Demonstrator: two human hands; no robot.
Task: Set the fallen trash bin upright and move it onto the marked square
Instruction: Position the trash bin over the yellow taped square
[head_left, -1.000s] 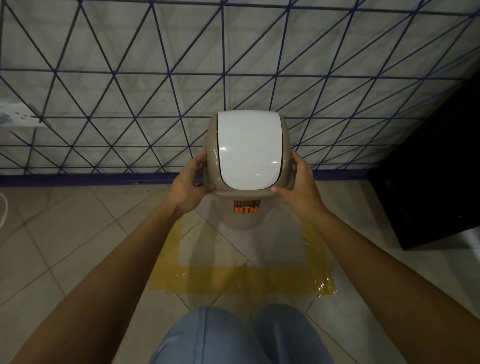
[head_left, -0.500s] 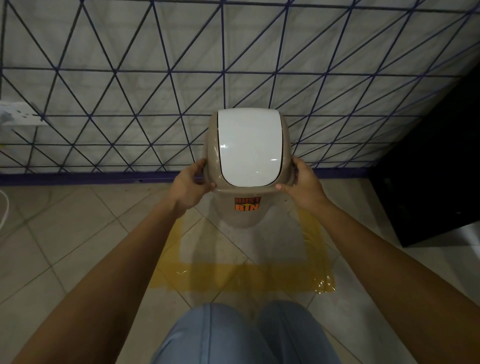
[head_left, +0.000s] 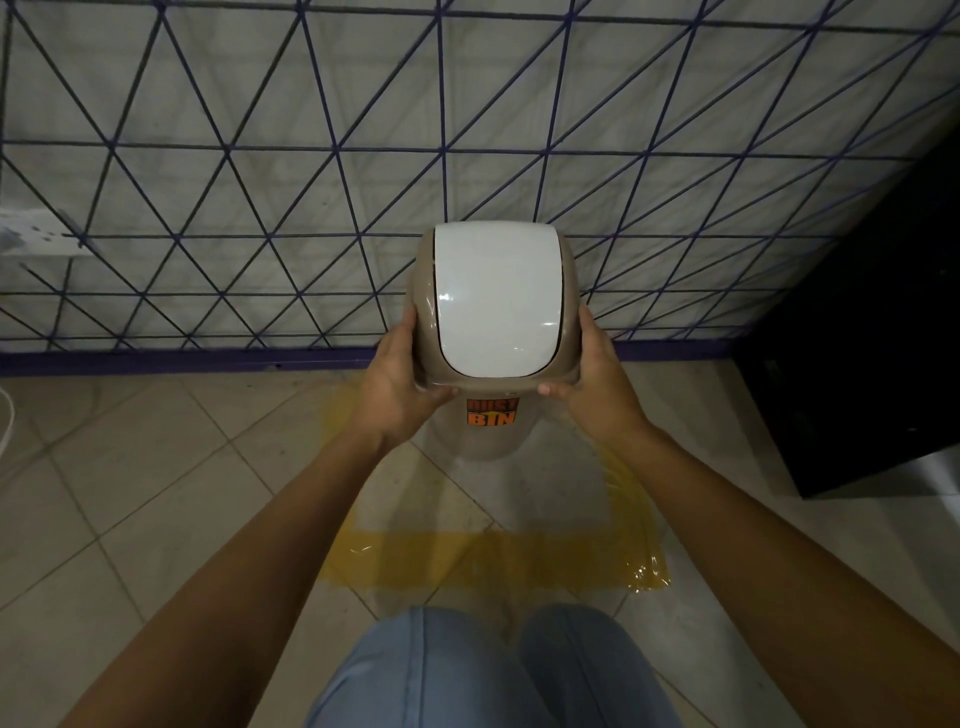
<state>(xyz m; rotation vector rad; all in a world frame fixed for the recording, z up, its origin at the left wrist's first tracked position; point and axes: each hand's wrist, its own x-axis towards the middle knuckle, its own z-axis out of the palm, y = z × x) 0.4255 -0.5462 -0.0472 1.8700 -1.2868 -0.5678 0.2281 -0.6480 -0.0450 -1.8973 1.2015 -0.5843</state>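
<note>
The trash bin (head_left: 493, 332) stands upright, a beige plastic body with a white swing lid (head_left: 498, 299) facing the camera. An orange sticker (head_left: 491, 412) reading "DUST BIN" sits on the front of the body just below the lid section. The bin's base falls inside the marked square (head_left: 498, 569), toward its far side near the wall; whether the base rests on the floor or hangs just above it cannot be told from this angle.

The left hand (head_left: 397, 384) is clamped on the left side of the lid section, fingers wrapped around the edge and thumb under the front rim. The right hand (head_left: 597, 376) grips the right side in the same way, its thumb pressing the lower front corner. Both bare forearms reach in from the lower corners.

The square is outlined in glossy yellow tape on beige floor tiles (head_left: 156, 493). The person's knees (head_left: 488, 670), in light blue trousers, show at the bottom edge, just short of the near strip of tape. Behind the bin rises a pale wall (head_left: 260, 156) crossed by dark blue lines forming triangles. A black cabinet (head_left: 872, 364) stands at the right.
</note>
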